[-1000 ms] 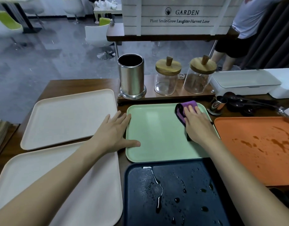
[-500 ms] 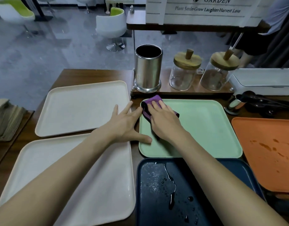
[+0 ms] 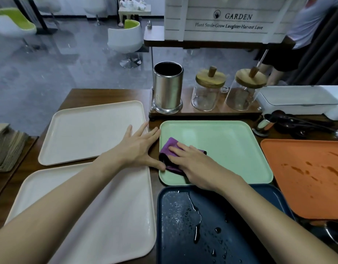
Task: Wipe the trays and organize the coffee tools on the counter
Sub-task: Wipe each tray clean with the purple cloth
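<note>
purple cloth (image 3: 171, 149) on left part of green tray (image 3: 221, 145), frame centre | pressed under right hand (image 3: 194, 164), fingers flat, pointing upper left | most of tray extends rightward | left hand (image 3: 137, 147) spread wide at tray's left rim | wet dark blue tray (image 3: 183, 244) below, stained orange tray (image 3: 297, 149) right, brown tabletop (image 3: 99, 95)

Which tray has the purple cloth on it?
The green tray in the middle. It is the only one with the purple cloth lying on it, pressed down by the right hand. No other tray has a cloth.
</note>
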The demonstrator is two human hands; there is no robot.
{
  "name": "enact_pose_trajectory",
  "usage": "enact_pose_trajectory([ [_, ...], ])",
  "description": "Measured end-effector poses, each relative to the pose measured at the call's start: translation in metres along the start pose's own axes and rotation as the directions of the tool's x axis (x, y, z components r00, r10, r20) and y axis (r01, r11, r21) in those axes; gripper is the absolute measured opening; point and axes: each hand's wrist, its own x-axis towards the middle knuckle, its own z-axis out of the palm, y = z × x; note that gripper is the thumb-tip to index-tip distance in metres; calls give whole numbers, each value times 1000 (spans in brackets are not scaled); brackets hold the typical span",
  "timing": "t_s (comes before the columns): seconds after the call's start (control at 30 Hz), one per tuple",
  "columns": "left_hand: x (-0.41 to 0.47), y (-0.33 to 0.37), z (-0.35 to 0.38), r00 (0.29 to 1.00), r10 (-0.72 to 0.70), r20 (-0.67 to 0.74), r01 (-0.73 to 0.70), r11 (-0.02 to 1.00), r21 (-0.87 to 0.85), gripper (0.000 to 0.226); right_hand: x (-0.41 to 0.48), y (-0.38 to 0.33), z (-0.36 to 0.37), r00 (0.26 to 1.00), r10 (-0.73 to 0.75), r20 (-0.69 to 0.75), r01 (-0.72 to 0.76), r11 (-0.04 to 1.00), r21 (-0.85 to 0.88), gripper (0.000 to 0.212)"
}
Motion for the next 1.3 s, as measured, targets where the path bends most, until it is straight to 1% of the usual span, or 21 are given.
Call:
enact_pose_trajectory([
  [0.1,3,-2,-3,999,-5,51,4,1000,13,135,-11,-4,-2,999,-19,29,18,999,39,54],
  [0.23,3,-6,-18,988,7,153,9,995,-104,145,-12,-6,-3,1000,0,28,-2,998,62,58],
  [0.27,1,-5,-23,985,9,172,14,991,-130,140,-12,-7,-4,1000,4,25,-6,998,62,58],
  [0.33,-2,-6,-32,981,6,196,31,982,-187,110,-13,-8,-4,999,15,32,-17,998,64,59],
  [0.37,-1,-7,-36,984,17,176,24,973,-229,93,-13,-9,-4,999,25,34,-27,998,64,59],
  [0.43,6,-2,-38,997,44,57,-26,958,-285,63,-13,-10,-3,999,30,25,-31,998,58,58],
  [0.47,11,5,-36,999,43,3,-40,965,-260,54,-13,-10,-3,999,31,16,-32,998,56,57],
  [0.5,14,13,-33,999,34,-26,-39,978,-207,51,-13,-11,-3,999,34,10,-34,997,63,56],
  [0.6,23,31,-18,1000,6,-6,-6,998,-61,57,-21,-13,-10,999,47,24,-49,993,104,53],
  [0.67,27,29,-13,1000,-1,-10,1,1000,31,63,-34,-14,-15,998,59,25,-61,989,136,53],
  [0.77,30,22,-12,1000,-3,2,3,997,77,69,-61,-12,-15,989,148,12,-148,971,188,51],
  [0.87,33,18,-11,998,0,55,-5,996,84,77,-86,-2,-13,942,336,19,-333,922,196,50],
  [0.93,37,14,-10,997,8,71,-15,995,101,81,-100,9,-13,883,468,24,-465,868,174,51],
  [1.03,39,13,-8,998,36,56,-43,991,125,79,-112,25,-14,780,625,14,-622,773,126,54],
  [1.13,39,9,-5,996,85,21,-88,982,167,79,-106,44,-12,710,704,-10,-701,708,86,54],
  [1.17,39,9,-3,995,98,11,-99,979,177,75,-101,52,-10,693,721,-19,-718,692,73,55],
  [1.23,40,8,-2,995,102,9,-103,981,165,68,-88,70,-9,657,753,-29,-752,658,49,57],
  [1.3,42,8,-2,995,99,23,-102,982,156,68,-74,81,-11,625,778,-59,-777,628,51,57],
])
